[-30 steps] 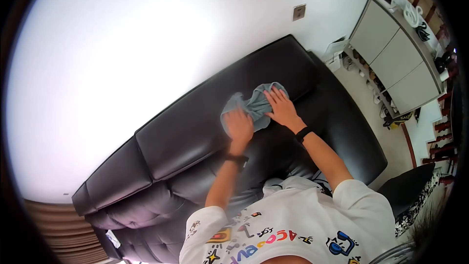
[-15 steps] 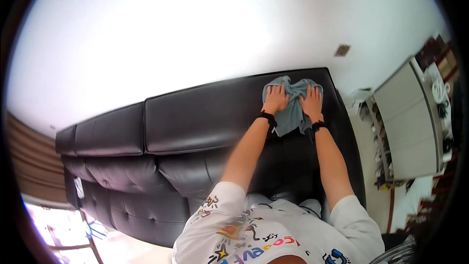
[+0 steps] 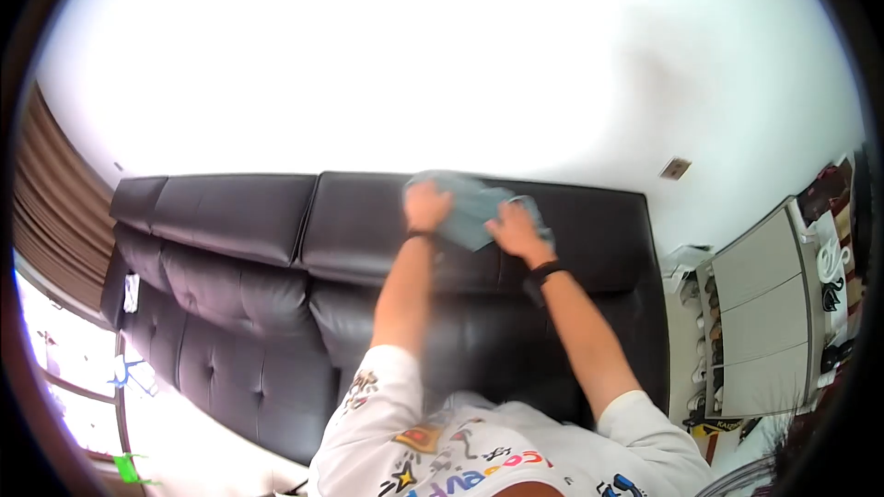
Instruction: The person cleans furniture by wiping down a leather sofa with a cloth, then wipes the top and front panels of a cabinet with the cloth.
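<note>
Looks partway through a wipe of the sofa [image 3: 235, 212]; cannot tell finished stretches from remaining ones. Resting left hand [image 3: 428, 206] and right hand [image 3: 518, 232] on the cloth [image 3: 471, 216], against the sofa's backrest, right of its middle; too blurred to tell either grip, pinching or flat. Counted: one sofa, one cloth, two hands.

Bright overall — wall [image 3: 414, 64] blown out mid-frame, faint soft shadow at its right; window [image 3: 74, 364] overexposed lower left. Dull sheen on sofa [image 3: 230, 216]. Left hand [image 3: 428, 206], cloth [image 3: 470, 213] motion-blurred — fisheye bend, black corners.
</note>
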The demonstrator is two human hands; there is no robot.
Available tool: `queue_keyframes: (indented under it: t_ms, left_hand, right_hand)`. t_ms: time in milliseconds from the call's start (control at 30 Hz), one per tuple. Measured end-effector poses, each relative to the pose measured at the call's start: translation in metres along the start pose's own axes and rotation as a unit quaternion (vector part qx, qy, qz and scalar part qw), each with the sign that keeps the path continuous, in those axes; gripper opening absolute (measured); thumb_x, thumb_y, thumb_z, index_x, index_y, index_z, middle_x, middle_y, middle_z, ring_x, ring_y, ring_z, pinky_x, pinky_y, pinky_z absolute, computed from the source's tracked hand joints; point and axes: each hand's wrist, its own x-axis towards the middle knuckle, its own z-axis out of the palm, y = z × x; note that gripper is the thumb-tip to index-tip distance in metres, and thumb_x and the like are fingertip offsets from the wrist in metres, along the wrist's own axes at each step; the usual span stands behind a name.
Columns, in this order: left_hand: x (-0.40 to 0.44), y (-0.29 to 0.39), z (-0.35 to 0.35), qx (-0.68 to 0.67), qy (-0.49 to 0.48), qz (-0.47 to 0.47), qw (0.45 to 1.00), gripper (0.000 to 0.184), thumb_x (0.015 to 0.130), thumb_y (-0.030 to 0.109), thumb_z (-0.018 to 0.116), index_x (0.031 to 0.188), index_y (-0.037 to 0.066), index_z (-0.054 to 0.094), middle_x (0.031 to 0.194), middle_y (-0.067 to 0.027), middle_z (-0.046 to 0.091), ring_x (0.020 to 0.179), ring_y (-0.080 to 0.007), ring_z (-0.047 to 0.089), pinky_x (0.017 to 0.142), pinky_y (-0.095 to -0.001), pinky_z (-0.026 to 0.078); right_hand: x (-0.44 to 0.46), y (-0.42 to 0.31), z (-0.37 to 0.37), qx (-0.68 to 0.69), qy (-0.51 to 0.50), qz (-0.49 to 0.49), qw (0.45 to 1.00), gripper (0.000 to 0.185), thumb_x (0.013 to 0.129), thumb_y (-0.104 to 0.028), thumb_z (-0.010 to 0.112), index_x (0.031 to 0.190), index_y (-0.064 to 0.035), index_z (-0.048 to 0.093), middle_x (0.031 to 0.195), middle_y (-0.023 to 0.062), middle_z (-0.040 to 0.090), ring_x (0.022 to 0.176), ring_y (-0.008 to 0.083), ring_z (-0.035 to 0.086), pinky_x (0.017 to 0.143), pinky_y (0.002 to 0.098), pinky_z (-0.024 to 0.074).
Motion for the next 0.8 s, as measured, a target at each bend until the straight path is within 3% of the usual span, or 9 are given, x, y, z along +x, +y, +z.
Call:
queue_keyframes:
  t_ms: [33, 67, 133, 267, 367, 467, 633, 767, 800]
  left_hand:
    - [0.007, -0.048, 0.036, 0.026, 0.124, 0.034, 0.991, 0.068, 0.084, 0.044, 0.063, 0.132, -0.003, 0.056, 0.123, -0.0262, 0.063, 0.118, -0.0400, 0.056, 0.105, -0.0486, 0.041]
    - [0.005, -0.052, -0.006, -0.012, 0.052, -0.013, 0.998, 0.070, 0.085, 0.045, 0.061, 0.135, -0.004, 0.054, 0.122, -0.0270, 0.062, 0.118, -0.0397, 0.056, 0.105, -0.0491, 0.040]
    - [0.022, -0.130, 0.035, 0.098, 0.113, 0.003, 0.989, 0.072, 0.087, 0.046, 0.058, 0.136, -0.006, 0.051, 0.124, -0.0273, 0.061, 0.119, -0.0399, 0.055, 0.107, -0.0486, 0.038]
    - [-0.020, -0.149, 0.000, 0.093, 0.081, 0.058, 0.991, 0.069, 0.091, 0.037, 0.052, 0.141, -0.010, 0.044, 0.128, -0.0262, 0.057, 0.122, -0.0415, 0.051, 0.112, -0.0509, 0.032]
    - [-0.068, -0.127, -0.004, 0.150, 0.184, 0.084, 0.968, 0.067, 0.092, 0.032, 0.052, 0.143, -0.010, 0.042, 0.130, -0.0269, 0.054, 0.127, -0.0424, 0.047, 0.113, -0.0528, 0.030]
    - [-0.097, -0.145, 0.021, 0.140, 0.124, 0.108, 0.976, 0.066, 0.092, 0.029, 0.052, 0.143, -0.011, 0.041, 0.133, -0.0282, 0.052, 0.130, -0.0432, 0.044, 0.114, -0.0532, 0.028]
    - [-0.167, -0.081, 0.019, 0.084, 0.082, 0.123, 0.985, 0.075, 0.087, 0.027, 0.059, 0.146, -0.014, 0.034, 0.124, -0.0286, 0.054, 0.119, -0.0437, 0.048, 0.113, -0.0573, 0.027]
    - [-0.210, 0.003, -0.005, 0.035, -0.104, 0.149, 0.983, 0.084, 0.085, 0.026, 0.065, 0.149, -0.014, 0.026, 0.145, -0.0343, 0.039, 0.136, -0.0478, 0.036, 0.116, -0.0599, 0.018]
    - [-0.214, 0.018, 0.002, 0.032, -0.098, 0.178, 0.978, 0.084, 0.086, 0.026, 0.065, 0.149, -0.014, 0.026, 0.144, -0.0339, 0.040, 0.135, -0.0478, 0.036, 0.116, -0.0597, 0.019]
  right_hand:
    - [0.007, -0.016, 0.031, -0.027, 0.060, -0.032, 0.997, 0.057, 0.091, -0.042, 0.062, 0.120, 0.0065, 0.056, 0.122, 0.0304, 0.059, 0.116, 0.0475, 0.052, 0.102, 0.0546, 0.0401]
    - [0.014, -0.059, 0.002, 0.026, -0.068, -0.001, 0.997, 0.060, 0.093, -0.044, 0.060, 0.125, 0.0064, 0.054, 0.130, 0.0308, 0.056, 0.123, 0.0464, 0.050, 0.107, 0.0539, 0.0377]
    - [0.021, -0.106, 0.003, 0.036, -0.145, -0.011, 0.989, 0.067, 0.095, -0.046, 0.057, 0.135, 0.0074, 0.049, 0.139, 0.0313, 0.050, 0.134, 0.0449, 0.043, 0.114, 0.0527, 0.0320]
    - [0.001, -0.105, 0.059, 0.012, 0.008, -0.091, 0.996, 0.073, 0.097, -0.047, 0.054, 0.145, 0.0065, 0.040, 0.145, 0.0278, 0.044, 0.142, 0.0411, 0.034, 0.118, 0.0514, 0.0263]
    - [-0.001, -0.103, 0.052, -0.004, 0.017, -0.111, 0.994, 0.072, 0.097, -0.047, 0.054, 0.145, 0.0053, 0.041, 0.146, 0.0254, 0.044, 0.142, 0.0399, 0.034, 0.118, 0.0509, 0.0264]
    - [-0.023, -0.099, 0.033, 0.019, 0.005, -0.117, 0.993, 0.068, 0.097, -0.046, 0.055, 0.142, 0.0042, 0.045, 0.143, 0.0222, 0.049, 0.141, 0.0375, 0.037, 0.118, 0.0487, 0.0277]
    - [-0.110, -0.061, 0.001, 0.048, 0.022, -0.108, 0.993, 0.060, 0.094, -0.040, 0.061, 0.135, 0.0030, 0.053, 0.141, 0.0223, 0.053, 0.135, 0.0359, 0.046, 0.115, 0.0462, 0.0340]
    - [-0.172, -0.002, -0.042, 0.029, 0.139, 0.022, 0.990, 0.045, 0.087, -0.027, 0.071, 0.120, 0.0007, 0.058, 0.129, 0.0222, 0.058, 0.123, 0.0387, 0.055, 0.104, 0.0445, 0.0458]
    - [-0.181, 0.012, -0.063, 0.012, 0.134, 0.072, 0.988, 0.042, 0.087, -0.024, 0.070, 0.119, 0.0005, 0.057, 0.128, 0.0234, 0.058, 0.123, 0.0391, 0.054, 0.104, 0.0424, 0.0465]
